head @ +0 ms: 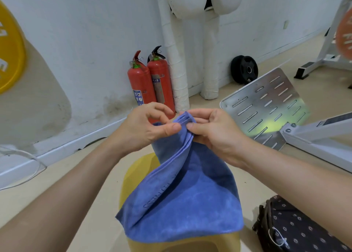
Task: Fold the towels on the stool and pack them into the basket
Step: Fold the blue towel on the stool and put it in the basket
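- The left grip [144, 126] pinches the top edge of a blue towel [182, 204] between thumb and forefinger, with the other fingers curled loosely above.
- The right grip [213, 131] is closed on the same gathered edge just beside it, thumb pressed against the stacked hems. The two thumbs nearly touch.
- The towel is soft, napped microfibre. Several layered edges show at the top as thin ridges, and faint embossed lettering runs along one fold.
- It hangs from the centre of the frame and fans out below. Its lower part drapes over a smooth yellow plastic stool [137, 173] at bottom centre.
- A dark fabric basket [304, 230] printed with small white star-like flowers sits at lower right on the pale floor, apart from the towel.
- Two red cylindrical fire extinguishers [150, 84] stand against the scuffed white wall, beside white tape-wrapped pipes [177, 61].
- A slotted, shiny metal plate [266, 107] is at right, with a black round weight plate [244, 69] behind it.
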`<state>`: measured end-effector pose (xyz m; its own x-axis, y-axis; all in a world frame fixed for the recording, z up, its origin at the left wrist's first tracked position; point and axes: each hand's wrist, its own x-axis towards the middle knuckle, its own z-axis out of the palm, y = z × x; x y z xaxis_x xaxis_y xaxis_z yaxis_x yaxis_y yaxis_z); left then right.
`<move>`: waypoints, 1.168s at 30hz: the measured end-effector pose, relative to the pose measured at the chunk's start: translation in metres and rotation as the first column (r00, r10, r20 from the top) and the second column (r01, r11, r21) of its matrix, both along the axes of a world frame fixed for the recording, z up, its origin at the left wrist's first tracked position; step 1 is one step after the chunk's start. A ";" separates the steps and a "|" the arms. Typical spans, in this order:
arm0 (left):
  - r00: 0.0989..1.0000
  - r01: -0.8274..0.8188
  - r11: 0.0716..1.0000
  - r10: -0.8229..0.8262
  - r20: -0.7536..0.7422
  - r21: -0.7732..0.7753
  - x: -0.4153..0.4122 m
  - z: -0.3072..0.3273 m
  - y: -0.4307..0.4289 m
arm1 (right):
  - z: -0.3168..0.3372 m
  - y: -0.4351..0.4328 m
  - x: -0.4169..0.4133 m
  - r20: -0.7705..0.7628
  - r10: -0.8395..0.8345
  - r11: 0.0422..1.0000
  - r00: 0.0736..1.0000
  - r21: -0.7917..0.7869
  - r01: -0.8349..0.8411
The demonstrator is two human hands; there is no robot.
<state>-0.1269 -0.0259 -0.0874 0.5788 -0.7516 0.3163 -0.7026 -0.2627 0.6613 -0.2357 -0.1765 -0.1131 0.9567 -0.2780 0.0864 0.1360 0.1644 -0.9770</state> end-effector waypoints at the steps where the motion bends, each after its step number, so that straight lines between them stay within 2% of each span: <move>1: 0.998 0.027 0.996 -0.032 0.054 0.084 0.005 -0.002 0.005 | 0.003 -0.004 0.000 0.007 0.007 0.999 1.000 0.049 -0.007; 2: 0.994 0.054 0.989 -0.066 0.085 0.140 0.010 -0.006 0.009 | 0.006 -0.008 0.001 0.016 0.020 0.996 1.000 0.092 -0.022; 4: 0.995 0.085 0.981 -0.093 0.042 0.176 0.017 -0.014 0.017 | 0.013 -0.015 0.000 0.028 0.033 0.993 0.999 0.110 -0.036; 6: 0.999 0.052 0.980 -0.050 -0.020 0.192 0.018 -0.015 0.022 | 0.016 -0.021 0.002 0.025 -0.014 0.999 1.000 0.029 0.013; 7: 1.000 0.014 0.983 -0.015 0.006 0.185 0.018 -0.014 0.024 | 0.016 -0.024 0.003 0.024 -0.069 0.996 0.997 -0.052 0.070; 9: 0.977 -0.061 0.989 0.032 0.212 0.135 0.017 -0.004 0.022 | 0.016 -0.029 0.007 0.076 -0.228 0.924 0.971 -0.299 0.240; 11: 0.901 -0.035 0.998 0.012 0.434 0.045 0.010 0.012 0.015 | 0.015 -0.036 0.010 0.157 -0.338 0.788 0.928 -0.492 0.370; 12: 0.864 0.017 1.000 -0.009 0.503 -0.013 0.003 0.022 0.009 | 0.016 -0.039 0.011 0.177 -0.370 0.751 0.912 -0.520 0.406; 14: 0.815 0.075 0.989 0.012 0.579 -0.127 -0.015 0.037 -0.001 | 0.023 -0.045 0.012 0.183 -0.389 0.777 0.903 -0.461 0.428; 16: 0.846 0.039 0.966 0.104 0.523 -0.255 -0.027 0.048 -0.007 | 0.034 -0.049 0.010 0.145 -0.345 0.875 0.927 -0.309 0.373; 17: 0.887 -0.004 0.951 0.146 0.438 -0.308 -0.029 0.053 -0.008 | 0.039 -0.049 0.008 0.135 -0.311 0.911 0.941 -0.239 0.335; 18: 0.929 -0.039 0.943 0.156 0.334 -0.329 -0.029 0.058 -0.009 | 0.043 -0.048 0.007 0.137 -0.287 0.931 0.948 -0.195 0.310; 19: 0.963 -0.068 0.957 0.137 0.231 -0.282 -0.028 0.062 -0.010 | 0.046 -0.047 0.005 0.152 -0.281 0.932 0.948 -0.193 0.307; 21: 0.987 -0.076 0.994 0.086 0.134 -0.081 -0.031 0.068 -0.013 | 0.051 -0.041 0.002 0.219 -0.280 0.890 0.935 -0.307 0.338; 23: 0.994 -0.036 0.999 0.032 0.103 0.034 -0.034 0.066 -0.023 | 0.056 -0.032 0.000 0.298 -0.221 0.831 0.928 -0.440 0.340; 26: 1.000 0.030 0.999 -0.030 -0.001 -0.033 -0.044 0.053 -0.041 | 0.059 -0.028 -0.002 0.363 -0.191 0.759 0.912 -0.534 0.372; 27: 1.000 0.018 0.997 -0.016 0.023 -0.076 -0.046 0.050 -0.045 | 0.058 -0.030 -0.003 0.355 -0.189 0.776 0.915 -0.517 0.361; 28: 0.997 0.002 0.994 0.006 0.077 -0.113 -0.048 0.050 -0.047 | 0.057 -0.033 -0.006 0.311 -0.155 0.833 0.938 -0.469 0.293; 30: 0.979 -0.020 0.989 0.050 0.197 -0.149 -0.051 0.052 -0.049 | 0.052 -0.044 -0.016 0.160 0.044 0.951 0.986 -0.308 0.007; 31: 0.968 -0.035 0.987 0.072 0.240 -0.154 -0.053 0.055 -0.049 | 0.047 -0.050 -0.021 0.061 0.190 0.950 0.980 -0.262 -0.168; 33: 0.952 -0.063 0.985 0.108 0.286 -0.162 -0.056 0.060 -0.048 | 0.033 -0.059 -0.031 -0.149 0.412 0.861 0.899 -0.260 -0.438; 35: 0.940 -0.107 0.979 0.156 0.305 -0.171 -0.055 0.062 -0.047 | 0.014 -0.068 -0.034 -0.300 0.456 0.796 0.838 -0.284 -0.535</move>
<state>-0.1821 -0.0731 -0.0251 0.5212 -0.6053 0.6016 -0.8472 -0.2819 0.4503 -0.2694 -0.2448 -0.0995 0.9598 0.2493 -0.1290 -0.0804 -0.1961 -0.9773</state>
